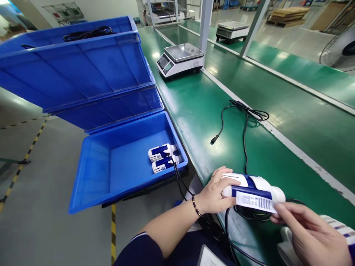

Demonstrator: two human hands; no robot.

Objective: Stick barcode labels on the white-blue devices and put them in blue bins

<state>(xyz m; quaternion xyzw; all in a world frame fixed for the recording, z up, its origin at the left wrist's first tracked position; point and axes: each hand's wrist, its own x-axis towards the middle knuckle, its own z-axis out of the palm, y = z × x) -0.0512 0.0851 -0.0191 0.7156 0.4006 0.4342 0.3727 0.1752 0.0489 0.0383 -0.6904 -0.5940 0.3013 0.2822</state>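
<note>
My left hand (215, 194) is wrapped round one end of a white and blue device (256, 186) lying near the front edge of the green bench (199, 107). My right hand (307, 231) pinches a white printed label (255, 202) against the side of that device. A black cable (244, 122) runs from the device across the bench to a loose plug. Another white and blue device (341, 231) shows partly under my right wrist.
A blue bin (116, 162) to the left holds two more white and blue devices (163, 157) with a black cord. Stacked blue bins (80, 70) stand tilted behind it. Two scales (180, 59) sit farther along the bench.
</note>
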